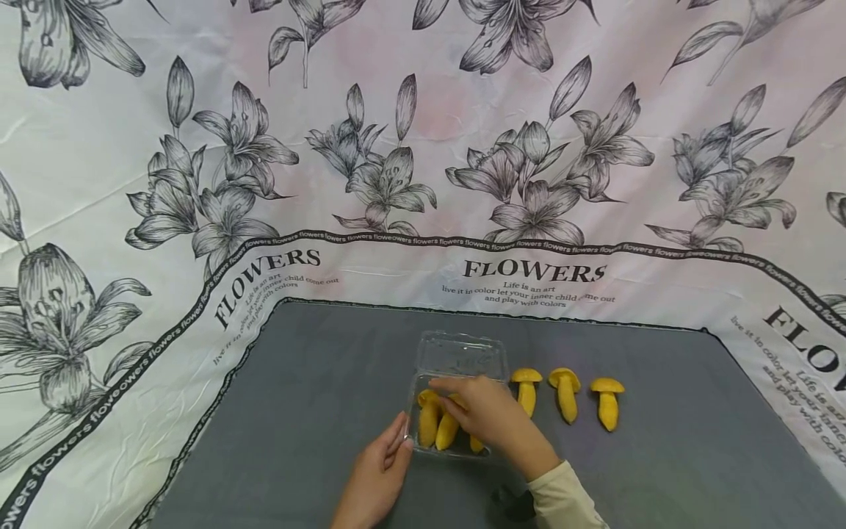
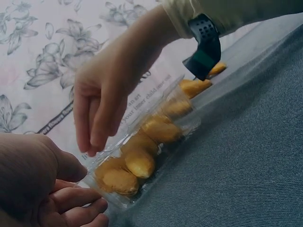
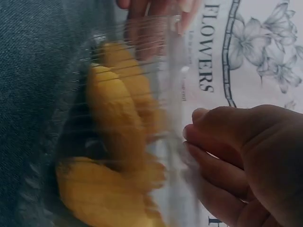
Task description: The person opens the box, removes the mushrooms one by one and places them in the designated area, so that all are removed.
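Note:
A clear plastic box (image 1: 449,452) with its hinged lid (image 1: 463,355) tipped back lies on the grey cloth. Inside are yellow mushrooms, one at the left (image 1: 428,427), one beside it (image 1: 446,433) and one partly hidden by the right forearm (image 1: 476,444). My left hand (image 1: 378,470) grips the box's left side between thumb and fingers. Over the box, my right hand (image 1: 489,408) points its loosely bent fingers down, and nothing shows between them in the left wrist view. In the right wrist view its fingertips (image 3: 199,116) are close to the box's rim.
To the right of the box stand three more yellow mushrooms on the grey cloth (image 1: 317,382): a near one (image 1: 526,393), a middle one (image 1: 565,397) and a far one (image 1: 608,408). A flower-printed white cloth (image 1: 390,279) rises behind and along both sides. A dark strap (image 2: 206,47) circles the right wrist.

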`<state>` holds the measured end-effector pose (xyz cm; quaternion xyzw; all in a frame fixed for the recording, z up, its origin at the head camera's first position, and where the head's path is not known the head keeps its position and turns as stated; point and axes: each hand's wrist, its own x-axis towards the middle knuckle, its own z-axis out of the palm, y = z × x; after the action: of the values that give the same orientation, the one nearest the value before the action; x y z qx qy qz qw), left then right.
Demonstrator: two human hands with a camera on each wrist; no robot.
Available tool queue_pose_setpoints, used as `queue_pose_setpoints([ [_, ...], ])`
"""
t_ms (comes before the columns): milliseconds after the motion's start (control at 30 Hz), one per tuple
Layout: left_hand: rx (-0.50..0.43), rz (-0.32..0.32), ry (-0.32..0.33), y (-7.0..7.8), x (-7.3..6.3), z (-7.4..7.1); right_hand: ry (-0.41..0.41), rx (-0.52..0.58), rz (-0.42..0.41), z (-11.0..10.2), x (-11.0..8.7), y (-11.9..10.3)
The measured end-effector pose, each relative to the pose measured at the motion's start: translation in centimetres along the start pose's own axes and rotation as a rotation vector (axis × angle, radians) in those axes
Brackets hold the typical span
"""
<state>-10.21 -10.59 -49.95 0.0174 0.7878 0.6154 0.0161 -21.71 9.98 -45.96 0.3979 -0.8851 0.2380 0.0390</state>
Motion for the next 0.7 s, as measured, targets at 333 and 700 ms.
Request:
queue_pose_setpoints([
  [333, -0.011, 0.019, 0.009, -0.1, -0.1, 0.2, -0.008, -0.075, 0.012, 1.3, 0.4, -0.1],
  [700, -0.014, 0.015, 0.001, -0.3, 0.1, 0.1, 0.006, -0.057, 0.036, 2.1, 0.6, -0.4],
])
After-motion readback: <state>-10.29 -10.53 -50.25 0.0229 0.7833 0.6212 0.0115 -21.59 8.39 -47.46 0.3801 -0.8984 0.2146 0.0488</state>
